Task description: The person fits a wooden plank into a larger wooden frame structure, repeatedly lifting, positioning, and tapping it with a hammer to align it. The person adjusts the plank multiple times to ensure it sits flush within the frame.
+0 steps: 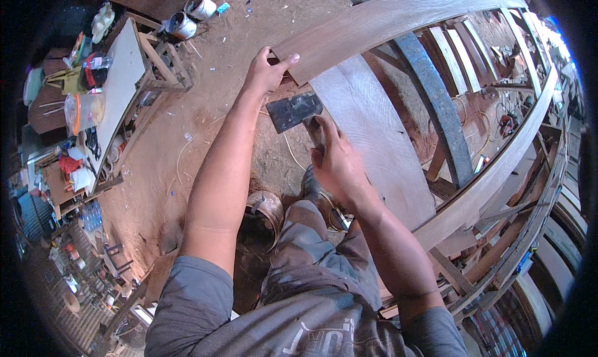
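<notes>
My left hand (266, 74) is closed on the near left end of a long, curved wooden board (386, 20), its thumb lying along the edge. That board runs up and away to the far right. My right hand (339, 162) is wrapped round the short handle of a mallet with a black, block-shaped head (293, 112). The head is just below the board's end, beside the corner of a wide, pale wooden panel (380, 133). Whether it touches the panel, I cannot tell. Fingers of the right hand hide part of the handle.
A dark beam (436, 108) crosses beneath the boards on the right. Another long curved plank (492, 176) spans the near right. At the left stands a cluttered table (118, 101); two paint-stained buckets (200, 7) sit beyond it. Near my legs is a bucket (266, 209).
</notes>
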Available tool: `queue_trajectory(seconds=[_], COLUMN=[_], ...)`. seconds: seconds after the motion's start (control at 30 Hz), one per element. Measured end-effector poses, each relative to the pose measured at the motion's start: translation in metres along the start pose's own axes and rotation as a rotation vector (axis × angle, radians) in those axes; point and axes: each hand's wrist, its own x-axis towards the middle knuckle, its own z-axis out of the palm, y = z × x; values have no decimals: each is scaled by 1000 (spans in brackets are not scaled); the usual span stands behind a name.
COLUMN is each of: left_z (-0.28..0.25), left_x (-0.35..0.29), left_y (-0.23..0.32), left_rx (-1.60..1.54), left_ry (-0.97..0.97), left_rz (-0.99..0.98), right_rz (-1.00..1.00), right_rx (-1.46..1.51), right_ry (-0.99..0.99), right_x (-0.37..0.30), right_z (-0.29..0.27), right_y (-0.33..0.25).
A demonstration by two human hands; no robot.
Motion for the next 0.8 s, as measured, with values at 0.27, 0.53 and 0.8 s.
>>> queue_trajectory(seconds=[0.27, 0.53, 0.8], left_z=[-1, -6, 19], left_x=[-12, 11, 52], left_y=[21, 18, 81], left_rx=[-73, 360, 706], left_ry=[-71, -62, -339], left_rz=[-98, 191, 179], right_rz=[148, 479, 1000], right_rx=[939, 928, 1291], right_ry=[-397, -28, 952], right_x=[-132, -315, -388], right_z=[-32, -84, -37], right_y=[36, 119, 202])
